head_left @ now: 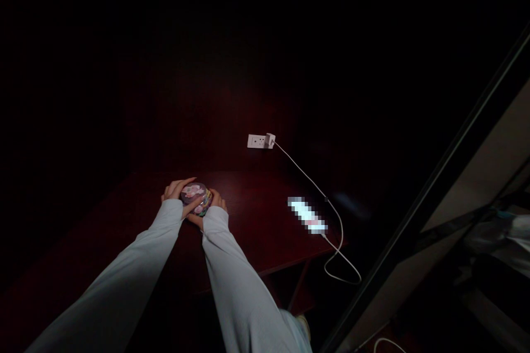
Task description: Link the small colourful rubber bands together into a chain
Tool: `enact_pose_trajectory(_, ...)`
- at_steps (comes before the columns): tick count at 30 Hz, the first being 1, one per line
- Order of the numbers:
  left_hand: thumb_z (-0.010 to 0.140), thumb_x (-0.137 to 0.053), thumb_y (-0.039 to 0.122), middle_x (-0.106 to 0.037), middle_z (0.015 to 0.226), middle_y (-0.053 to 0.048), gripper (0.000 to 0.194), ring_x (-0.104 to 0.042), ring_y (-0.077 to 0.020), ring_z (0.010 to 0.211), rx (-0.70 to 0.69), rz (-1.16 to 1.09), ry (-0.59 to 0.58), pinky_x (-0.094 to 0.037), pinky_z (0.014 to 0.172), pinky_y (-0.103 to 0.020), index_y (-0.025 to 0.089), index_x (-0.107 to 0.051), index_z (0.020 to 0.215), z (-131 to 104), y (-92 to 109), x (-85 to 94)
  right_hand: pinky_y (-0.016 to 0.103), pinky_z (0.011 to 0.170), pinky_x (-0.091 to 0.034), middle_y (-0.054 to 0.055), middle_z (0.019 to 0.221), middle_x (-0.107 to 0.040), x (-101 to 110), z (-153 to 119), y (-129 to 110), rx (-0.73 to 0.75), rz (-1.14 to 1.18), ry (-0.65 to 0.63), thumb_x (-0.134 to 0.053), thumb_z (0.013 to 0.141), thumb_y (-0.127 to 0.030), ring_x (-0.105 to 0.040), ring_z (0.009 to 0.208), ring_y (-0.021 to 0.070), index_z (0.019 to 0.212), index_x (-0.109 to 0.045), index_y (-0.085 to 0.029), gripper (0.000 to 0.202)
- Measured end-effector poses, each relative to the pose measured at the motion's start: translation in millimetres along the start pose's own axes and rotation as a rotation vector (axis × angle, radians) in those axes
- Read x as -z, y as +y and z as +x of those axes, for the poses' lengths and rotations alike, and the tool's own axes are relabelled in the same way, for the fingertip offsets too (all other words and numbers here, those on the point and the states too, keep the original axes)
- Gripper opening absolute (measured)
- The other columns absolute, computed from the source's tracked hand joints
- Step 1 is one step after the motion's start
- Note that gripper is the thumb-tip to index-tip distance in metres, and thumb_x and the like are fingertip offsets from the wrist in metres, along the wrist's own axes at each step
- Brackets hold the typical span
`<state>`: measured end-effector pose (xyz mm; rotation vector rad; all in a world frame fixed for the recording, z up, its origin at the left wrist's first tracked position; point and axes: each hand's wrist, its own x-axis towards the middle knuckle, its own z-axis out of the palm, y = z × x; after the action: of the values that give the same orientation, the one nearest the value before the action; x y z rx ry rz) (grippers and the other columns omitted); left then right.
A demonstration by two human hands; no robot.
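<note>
**Round picture-topped container (192, 192) cupped in both hands over the dark red bench (248, 234)**

Nearest, the pale sleeves (234, 278) run forward, their cuffs clear of the container. Beyond them, the left hand (174, 190) curls around its left side, thumb reaching across the front, while the right hand (218, 199) closes from the right. The grip is two-sided, opened only as wide as the container and wrapped around it; multicoloured contents or decoration show between the fingers. Whether its base touches the bench is hidden.

To handle it well, even pressure from both sides and a level top should serve best; smooth walls could slip under a one-sided squeeze. Staying low over the bench would limit any drop, and slow finger moves suit this dim light.

Off to the right, well apart, lies a glowing phone (307, 215). Its white cable (312, 181) loops back to a charger (270, 140) in the wall socket (255, 141).
</note>
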<state>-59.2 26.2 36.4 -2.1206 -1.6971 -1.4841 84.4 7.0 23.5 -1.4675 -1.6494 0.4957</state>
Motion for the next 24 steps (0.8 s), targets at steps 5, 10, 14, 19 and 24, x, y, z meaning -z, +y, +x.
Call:
enact_pose_trajectory(5, 0.083, -0.067, 0.046, -0.058, 0.141, -0.010, 0.065, -0.057, -0.0348, 0.131, 0.039, 0.010, -0.024, -0.046, 0.113, -0.051, 0.030, -0.058, 0.146, -6, -4, -9.7, 0.039, 0.105, -0.051, 0.010, 0.135, -0.066, -2, -3, 0, 0.043, -0.025, 0.087, -0.091, 0.061, -0.037, -0.063, 0.123, 0.0272, 0.144, -0.049, -0.023, 0.093)
enact_pose_trajectory(10, 0.091, -0.054, 0.040, -0.066, 0.142, -0.009, 0.066, -0.062, -0.0305, 0.131, 0.013, -0.219, -0.107, -0.046, 0.117, -0.048, 0.026, -0.047, 0.155, -7, -8, -22.8, 0.039, 0.108, -0.049, 0.012, 0.137, -0.066, -5, 2, 1, -0.027, -0.034, 0.133, -0.085, 0.064, -0.025, -0.063, 0.124, 0.0280, 0.145, -0.048, -0.022, 0.089)
enact_pose_trajectory(14, 0.089, -0.060, 0.038, -0.071, 0.135, -0.013, 0.056, -0.062, -0.0334, 0.130, -0.017, -0.184, -0.118, -0.045, 0.117, -0.050, 0.020, -0.063, 0.142, -3, -6, -19.5, 0.041, 0.108, -0.049, 0.012, 0.140, -0.065, -2, 5, 2, -0.072, -0.019, 0.068, -0.086, 0.064, -0.032, -0.061, 0.127, 0.0300, 0.145, -0.048, -0.021, 0.091)
enact_pose_trajectory(19, 0.080, -0.073, 0.037, -0.071, 0.132, -0.012, 0.065, -0.062, -0.0337, 0.127, 0.036, -0.110, -0.056, -0.049, 0.110, -0.048, 0.023, -0.062, 0.143, 0, -3, -12.1, 0.039, 0.104, -0.051, 0.011, 0.133, -0.069, -3, 1, 4, -0.028, -0.054, 0.061, -0.086, 0.067, -0.036, -0.063, 0.122, 0.0276, 0.145, -0.049, -0.023, 0.087)
enact_pose_trajectory(24, 0.076, -0.076, 0.038, -0.072, 0.126, -0.010, 0.069, -0.060, -0.0347, 0.122, 0.040, -0.040, -0.082, -0.048, 0.106, -0.051, 0.025, -0.063, 0.143, 3, -6, -11.9, 0.039, 0.102, -0.050, 0.010, 0.130, -0.070, -8, 3, 7, -0.020, -0.100, 0.071, -0.088, 0.064, -0.033, -0.064, 0.120, 0.0283, 0.142, -0.051, -0.025, 0.087)
